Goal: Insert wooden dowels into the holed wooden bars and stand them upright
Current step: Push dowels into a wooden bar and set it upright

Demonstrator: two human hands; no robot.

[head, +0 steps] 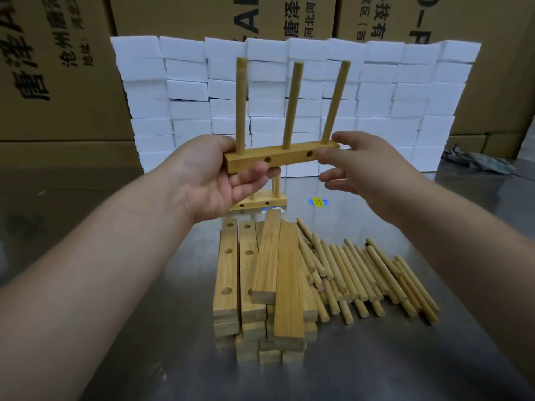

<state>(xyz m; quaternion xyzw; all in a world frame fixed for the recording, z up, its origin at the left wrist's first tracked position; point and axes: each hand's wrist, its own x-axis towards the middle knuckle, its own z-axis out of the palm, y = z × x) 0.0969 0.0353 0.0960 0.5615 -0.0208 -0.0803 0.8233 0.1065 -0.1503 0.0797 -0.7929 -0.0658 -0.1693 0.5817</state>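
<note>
A brushed-metal worktop [405, 357] runs back to a wall of stacked white foam blocks [390, 111]. Printed cardboard boxes [58, 82] rise behind and to both sides. A grey rag [477, 163] lies crumpled at the far right, and a blue and yellow sticker [317, 201] is stuck to the surface near the middle.

A stack of bars [260, 285] sits in the near centre, with loose dowels [362, 279] heaped just beside it on the right. Beyond the stack a finished rack [260, 202] stands on the worktop, partly hidden by the left hand [220, 178].

That hand grips the left end of a holed bar [280, 157] held in the air above the pile, its fingers [252, 176] curled underneath. The right hand [356, 163] pinches the bar's right end between thumb and forefinger, its other fingers loose. Three dowels [293, 105] stand upright in the bar.
</note>
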